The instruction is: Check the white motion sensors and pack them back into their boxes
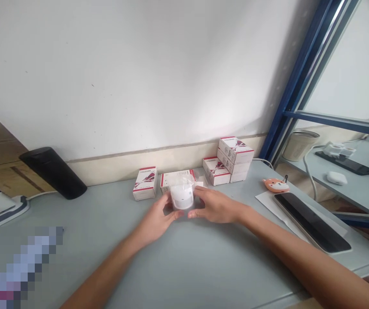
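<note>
A white motion sensor (183, 198) is held just above the grey desk, or resting on it; I cannot tell which. Clear plastic wrap (181, 183) stands up over its top. My left hand (158, 218) grips the left side, thumb at the lower front edge and fingers partly hidden behind. On the other side, my right hand (212, 205) curls its fingers around the sensor's right edge, thumb near the bottom. Right behind the sensor lies an open-looking white and red box (168, 178), partly covered by it. A small white and red box (144, 183) stands to the left.
Several matching boxes are stacked (236, 150) at the back right, with one box (216, 171) beside them. A black cylinder-like object (55, 174) leans at the left. On the right, a phone (311, 221) lies on white paper (269, 205), near an orange animal-shaped item (276, 185). A wall closes the back.
</note>
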Demonstrator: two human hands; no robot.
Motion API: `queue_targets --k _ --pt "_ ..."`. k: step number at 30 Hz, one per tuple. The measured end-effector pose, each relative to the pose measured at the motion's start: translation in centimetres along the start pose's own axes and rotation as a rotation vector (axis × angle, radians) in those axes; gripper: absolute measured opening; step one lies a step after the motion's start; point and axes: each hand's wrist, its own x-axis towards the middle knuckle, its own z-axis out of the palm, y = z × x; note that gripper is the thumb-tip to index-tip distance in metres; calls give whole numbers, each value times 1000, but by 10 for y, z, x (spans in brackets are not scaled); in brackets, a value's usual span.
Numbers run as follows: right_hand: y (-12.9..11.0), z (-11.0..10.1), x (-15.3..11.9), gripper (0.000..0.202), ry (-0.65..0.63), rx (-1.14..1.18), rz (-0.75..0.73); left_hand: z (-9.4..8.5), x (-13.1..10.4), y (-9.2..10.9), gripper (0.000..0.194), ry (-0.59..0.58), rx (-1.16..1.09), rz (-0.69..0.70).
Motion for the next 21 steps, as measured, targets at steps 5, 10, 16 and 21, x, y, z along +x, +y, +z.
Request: queue_targets --k 5,10,16,21 --pt "3 4 2 37 60 -77 -24 3 -7 6 62 55 122 -80" --pt "2 9 1 15 3 -112 -31 5 -6 15 62 96 -67 35" --pt "-1 -2 0 36 228 -154 24 5 -2 6 58 59 -74 -44" --pt "0 -4 2 62 472 -145 130 4 -4 7 57 59 -37 -53"
